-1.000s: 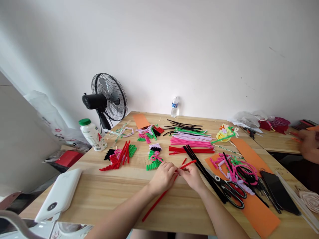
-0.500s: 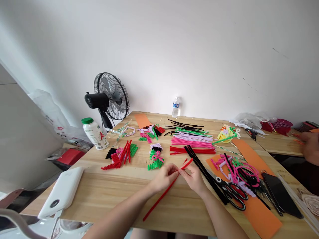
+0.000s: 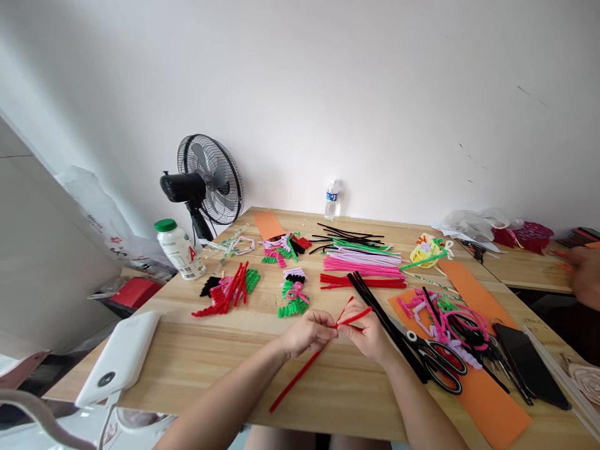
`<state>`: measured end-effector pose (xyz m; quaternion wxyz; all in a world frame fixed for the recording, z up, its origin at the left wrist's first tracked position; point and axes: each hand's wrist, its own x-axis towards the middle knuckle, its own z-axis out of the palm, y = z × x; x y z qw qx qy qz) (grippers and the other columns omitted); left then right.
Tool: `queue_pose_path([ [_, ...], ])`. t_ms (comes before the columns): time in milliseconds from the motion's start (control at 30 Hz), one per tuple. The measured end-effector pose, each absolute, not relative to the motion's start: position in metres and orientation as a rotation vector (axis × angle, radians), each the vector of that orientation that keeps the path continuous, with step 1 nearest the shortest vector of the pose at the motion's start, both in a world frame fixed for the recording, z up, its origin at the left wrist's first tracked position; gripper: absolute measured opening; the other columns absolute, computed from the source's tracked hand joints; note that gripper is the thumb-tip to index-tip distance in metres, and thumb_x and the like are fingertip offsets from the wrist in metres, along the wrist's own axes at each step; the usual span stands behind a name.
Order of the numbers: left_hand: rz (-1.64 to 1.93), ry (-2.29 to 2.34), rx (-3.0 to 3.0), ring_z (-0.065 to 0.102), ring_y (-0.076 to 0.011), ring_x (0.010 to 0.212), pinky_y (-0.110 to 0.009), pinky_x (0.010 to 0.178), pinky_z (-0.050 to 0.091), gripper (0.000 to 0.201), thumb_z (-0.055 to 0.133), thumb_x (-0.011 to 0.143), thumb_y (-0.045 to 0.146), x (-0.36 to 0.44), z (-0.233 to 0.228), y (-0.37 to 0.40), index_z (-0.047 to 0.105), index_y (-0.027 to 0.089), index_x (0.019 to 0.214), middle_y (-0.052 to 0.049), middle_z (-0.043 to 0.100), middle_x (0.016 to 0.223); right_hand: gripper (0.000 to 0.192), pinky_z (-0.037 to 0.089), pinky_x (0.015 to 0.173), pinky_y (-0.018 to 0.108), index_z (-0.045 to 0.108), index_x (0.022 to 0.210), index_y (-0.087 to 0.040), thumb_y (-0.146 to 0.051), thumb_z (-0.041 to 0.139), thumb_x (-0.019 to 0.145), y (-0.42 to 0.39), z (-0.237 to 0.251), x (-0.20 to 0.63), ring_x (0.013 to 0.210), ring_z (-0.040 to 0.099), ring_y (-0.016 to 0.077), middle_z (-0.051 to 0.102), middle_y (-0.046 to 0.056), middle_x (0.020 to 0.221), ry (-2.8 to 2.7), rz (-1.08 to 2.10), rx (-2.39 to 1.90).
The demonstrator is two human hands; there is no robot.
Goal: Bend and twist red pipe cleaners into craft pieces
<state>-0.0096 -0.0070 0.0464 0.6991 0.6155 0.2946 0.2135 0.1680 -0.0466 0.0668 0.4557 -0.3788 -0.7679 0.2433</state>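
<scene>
Over the near middle of the table, my left hand (image 3: 310,333) and my right hand (image 3: 363,330) meet fingertip to fingertip, both pinching red pipe cleaners (image 3: 296,382). One long red end slants down toward the table's front edge. Two shorter red ends stick up and out past my right fingers. The exact crossing is hidden by my fingertips. Just beyond my hands lie a bundle of red pipe cleaners (image 3: 365,282) and a slanting bundle of black pipe cleaners (image 3: 382,319). A coiled green, black and lilac piece with a pink bow (image 3: 294,294) rests past my left hand.
Scissors (image 3: 439,361), a phone (image 3: 532,365) and orange card (image 3: 492,406) lie at the right. At the left are a white power bank (image 3: 119,359), a green-capped bottle (image 3: 180,250) and a fan (image 3: 210,178). A water bottle (image 3: 331,201) stands behind. Another person's hand (image 3: 585,275) is far right.
The short red end by my right hand has swung from pointing up-right to lying flatter and reaching further right. Both hands stay together in nearly the same place.
</scene>
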Motion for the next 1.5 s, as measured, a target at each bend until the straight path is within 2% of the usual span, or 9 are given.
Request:
queue_pose_path([
  [100, 0.377, 0.611, 1.265, 0.016, -0.0039, 0.039, -0.020, 0.040, 0.017, 0.033, 0.063, 0.067, 0.046, -0.010, 0.045, -0.007, 0.050, 0.016, 0.069, 0.011, 0.024, 0.046, 0.015, 0.046, 0.074, 0.034, 0.067, 0.073, -0.018, -0.029, 0.061, 0.082, -0.046, 0.063, 0.167, 0.075, 0.057, 0.0189, 0.063, 0.005, 0.072, -1.829, 0.665, -0.943],
  [233, 0.869, 0.820, 1.876, 0.045, -0.0111, 0.060, -0.024, 0.056, 0.038, 0.022, 0.055, 0.078, 0.036, -0.005, 0.041, -0.013, 0.056, 0.014, 0.080, -0.002, 0.050, 0.071, 0.023, 0.049, 0.070, 0.032, 0.067, 0.077, -0.016, -0.039, 0.063, 0.078, -0.041, 0.050, 0.166, 0.073, 0.062, 0.0196, 0.066, 0.006, 0.074, -1.580, 0.916, -1.188],
  [400, 1.091, 0.802, 2.460, 0.049, -0.0149, 0.071, -0.029, 0.066, 0.041, 0.022, 0.041, 0.088, 0.023, -0.001, 0.036, -0.015, 0.060, 0.016, 0.081, -0.007, 0.055, 0.081, 0.028, 0.050, 0.068, 0.031, 0.066, 0.075, -0.015, -0.043, 0.065, 0.074, -0.037, 0.044, 0.165, 0.071, 0.063, 0.0201, 0.067, 0.005, 0.071, -1.480, 1.057, -1.290],
  [567, 0.965, 0.817, 1.989, 0.046, -0.0123, 0.063, -0.024, 0.059, 0.039, 0.028, 0.041, 0.087, 0.034, -0.001, 0.040, -0.013, 0.054, 0.015, 0.071, -0.004, 0.051, 0.069, 0.021, 0.048, 0.073, 0.032, 0.067, 0.076, -0.017, -0.037, 0.063, 0.078, -0.042, 0.056, 0.167, 0.075, 0.061, 0.0192, 0.065, 0.005, 0.074, -1.657, 0.848, -1.177],
  [767, 0.503, 0.691, 1.361, 0.021, -0.0056, 0.040, -0.020, 0.039, 0.020, 0.037, 0.045, 0.080, 0.054, -0.004, 0.043, -0.011, 0.043, 0.018, 0.069, 0.008, 0.029, 0.051, 0.015, 0.046, 0.075, 0.032, 0.068, 0.073, -0.019, -0.029, 0.061, 0.082, -0.044, 0.058, 0.166, 0.075, 0.057, 0.0184, 0.062, 0.004, 0.071, -1.826, 0.627, -1.013],
  [967, 1.071, 0.800, 2.286, 0.051, -0.0130, 0.071, -0.025, 0.062, 0.040, 0.014, 0.043, 0.087, 0.024, -0.005, 0.042, -0.016, 0.055, 0.015, 0.088, -0.006, 0.054, 0.085, 0.023, 0.049, 0.067, 0.030, 0.068, 0.079, -0.016, -0.038, 0.062, 0.078, -0.037, 0.045, 0.168, 0.070, 0.061, 0.0190, 0.065, 0.005, 0.072, -1.571, 0.869, -1.211],
  [1133, 1.143, 0.833, 2.656, 0.052, -0.0137, 0.064, -0.025, 0.057, 0.039, 0.018, 0.038, 0.090, 0.019, -0.004, 0.035, -0.016, 0.056, 0.015, 0.090, -0.006, 0.057, 0.079, 0.021, 0.049, 0.069, 0.029, 0.068, 0.081, -0.016, -0.036, 0.063, 0.078, -0.037, 0.045, 0.168, 0.072, 0.060, 0.0178, 0.064, 0.004, 0.074, -1.594, 0.856, -1.168],
  [1333, 0.955, 0.923, 2.239, 0.048, -0.0125, 0.060, -0.024, 0.056, 0.034, 0.024, 0.036, 0.090, 0.028, -0.005, 0.045, -0.017, 0.052, 0.016, 0.077, -0.002, 0.053, 0.067, 0.017, 0.048, 0.071, 0.030, 0.068, 0.079, -0.018, -0.033, 0.061, 0.081, -0.041, 0.052, 0.168, 0.073, 0.059, 0.0173, 0.063, 0.004, 0.075, -1.694, 0.773, -1.094],
  [1500, 0.430, 0.833, 1.577, 0.027, -0.0079, 0.041, -0.022, 0.043, 0.026, 0.033, 0.036, 0.085, 0.046, -0.006, 0.047, -0.009, 0.039, 0.019, 0.067, 0.007, 0.031, 0.051, 0.016, 0.047, 0.072, 0.031, 0.068, 0.074, -0.019, -0.033, 0.063, 0.080, -0.042, 0.055, 0.169, 0.073, 0.058, 0.0174, 0.062, 0.004, 0.074, -1.801, 0.707, -1.039],
])
